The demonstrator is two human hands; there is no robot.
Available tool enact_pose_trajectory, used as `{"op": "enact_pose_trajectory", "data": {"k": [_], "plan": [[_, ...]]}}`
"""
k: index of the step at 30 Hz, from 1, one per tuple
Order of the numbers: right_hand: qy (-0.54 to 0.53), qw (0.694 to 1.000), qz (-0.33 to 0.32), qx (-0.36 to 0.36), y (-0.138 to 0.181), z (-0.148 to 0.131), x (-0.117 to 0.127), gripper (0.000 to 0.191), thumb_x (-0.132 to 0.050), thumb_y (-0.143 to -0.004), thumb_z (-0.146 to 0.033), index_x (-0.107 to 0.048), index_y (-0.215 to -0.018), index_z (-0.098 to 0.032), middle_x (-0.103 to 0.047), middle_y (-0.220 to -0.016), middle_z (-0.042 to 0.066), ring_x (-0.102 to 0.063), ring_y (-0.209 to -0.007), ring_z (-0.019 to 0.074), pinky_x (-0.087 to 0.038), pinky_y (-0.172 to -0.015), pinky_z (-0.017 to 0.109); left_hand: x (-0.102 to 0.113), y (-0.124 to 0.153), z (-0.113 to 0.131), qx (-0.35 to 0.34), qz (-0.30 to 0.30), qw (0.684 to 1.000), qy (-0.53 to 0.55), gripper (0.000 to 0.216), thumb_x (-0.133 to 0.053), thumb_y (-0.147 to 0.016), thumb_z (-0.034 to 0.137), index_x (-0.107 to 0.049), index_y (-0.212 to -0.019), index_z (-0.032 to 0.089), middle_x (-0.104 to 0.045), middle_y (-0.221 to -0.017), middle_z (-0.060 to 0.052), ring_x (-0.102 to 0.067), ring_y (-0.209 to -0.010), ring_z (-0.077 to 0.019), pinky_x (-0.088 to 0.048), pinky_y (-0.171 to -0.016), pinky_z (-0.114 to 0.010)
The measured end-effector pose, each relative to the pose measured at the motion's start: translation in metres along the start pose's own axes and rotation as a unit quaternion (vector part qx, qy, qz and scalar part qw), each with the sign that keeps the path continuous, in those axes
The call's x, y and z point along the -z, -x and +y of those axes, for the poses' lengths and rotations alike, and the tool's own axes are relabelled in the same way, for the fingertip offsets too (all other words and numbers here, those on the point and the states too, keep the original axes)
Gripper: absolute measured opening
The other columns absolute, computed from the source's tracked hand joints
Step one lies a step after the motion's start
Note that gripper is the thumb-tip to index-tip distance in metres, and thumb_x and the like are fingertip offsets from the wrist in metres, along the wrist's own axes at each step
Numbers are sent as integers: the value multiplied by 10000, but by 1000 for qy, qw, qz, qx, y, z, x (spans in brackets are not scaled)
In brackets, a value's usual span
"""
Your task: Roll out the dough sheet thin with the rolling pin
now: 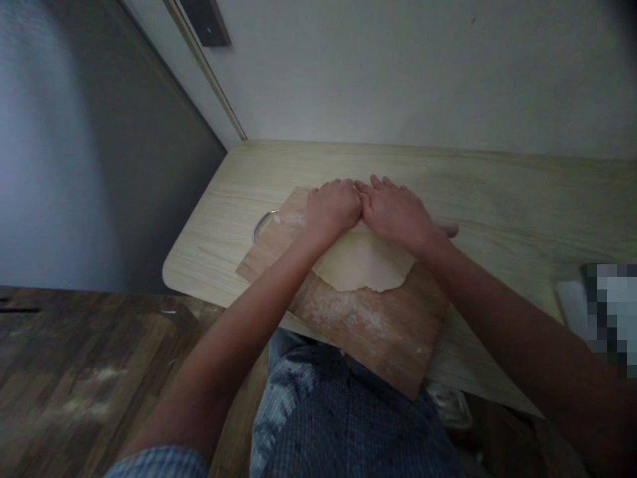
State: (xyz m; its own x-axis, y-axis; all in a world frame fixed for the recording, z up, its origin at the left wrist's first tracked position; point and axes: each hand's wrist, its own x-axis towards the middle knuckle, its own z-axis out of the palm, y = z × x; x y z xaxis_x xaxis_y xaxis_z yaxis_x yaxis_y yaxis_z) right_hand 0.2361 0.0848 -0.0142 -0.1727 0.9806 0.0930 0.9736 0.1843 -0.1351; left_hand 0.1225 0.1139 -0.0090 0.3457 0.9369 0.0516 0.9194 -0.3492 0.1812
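Note:
A sheet of pale dough [365,262] with an uneven front edge lies on a floured wooden board [398,352]. Across its far side runs a rolling pin [450,230], mostly hidden under my hands; only its right end shows. My left hand [336,204] is closed over the pin, its fingers curled down on the far side. Beside it, my right hand [395,211] lies on the pin with the fingers stretched forward and slightly apart. Both hands touch near the thumbs.
The board rests askew on a light wood table [507,199], overhanging its front edge. A metal handle [259,226] sticks out at the board's left. A wall [398,73] stands behind. At right lies a partly pixelated object [572,305]. A clear container [450,406] is below the table.

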Motion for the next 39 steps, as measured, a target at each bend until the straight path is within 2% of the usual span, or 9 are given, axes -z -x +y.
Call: {"op": "enact_pose_trajectory", "data": {"k": [8,16,26,31,35,39], "plan": [[-11,1000,-5,-15,-12,4,-1,446,-241,-879,-217,-499,-1234,-138,-554,-1207,170,-496,-1129,294,-423,-836,417,1,-13,2,44,-10,999,20,359,-323,-825,247,-628,-971,126,-653,-1018,-157,-616,-926,-279,-472,-757,-388],[5,999,17,-32,4,-7,6,427,-250,-895,-223,-521,-1204,-109,-507,-1262,201,-428,-1198,296,-377,-905,442,0,0,3,24,17,999,-13,407,-287,-849,267,-651,-945,112,-668,-972,-149,-615,-910,-264,-474,-745,-369],[9,997,53,-47,32,-23,5,430,-211,-926,-256,-513,-1206,-133,-514,-1281,160,-440,-1196,268,-354,-937,441,3,37,10,17,62,996,-54,410,-234,-905,243,-624,-954,125,-650,-1004,-117,-587,-955,-236,-461,-757,-341],[8,996,80,-44,53,-32,2,432,-207,-930,-255,-522,-1193,-121,-568,-1224,141,-508,-1130,260,-369,-927,424,1,61,12,-21,81,994,-71,420,-194,-931,243,-581,-1028,111,-609,-1107,-137,-537,-1072,-240,-406,-891,-375],[12,995,97,-16,77,-39,-2,440,-211,-929,-235,-500,-1232,-98,-496,-1314,143,-424,-1229,258,-289,-1011,440,-2,87,10,-41,99,990,-88,432,-183,-940,247,-516,-1162,81,-512,-1275,-173,-456,-1198,-248,-325,-997,-392],[10,994,105,23,99,-43,-4,438,-245,-921,-218,-470,-1273,-85,-407,-1382,160,-357,-1283,253,-259,-1042,439,-4,107,10,-62,92,988,-104,452,-242,-928,258,-441,-1245,5,-494,-1291,-208,-443,-1220,-252,-294,-1036,-371]]}}
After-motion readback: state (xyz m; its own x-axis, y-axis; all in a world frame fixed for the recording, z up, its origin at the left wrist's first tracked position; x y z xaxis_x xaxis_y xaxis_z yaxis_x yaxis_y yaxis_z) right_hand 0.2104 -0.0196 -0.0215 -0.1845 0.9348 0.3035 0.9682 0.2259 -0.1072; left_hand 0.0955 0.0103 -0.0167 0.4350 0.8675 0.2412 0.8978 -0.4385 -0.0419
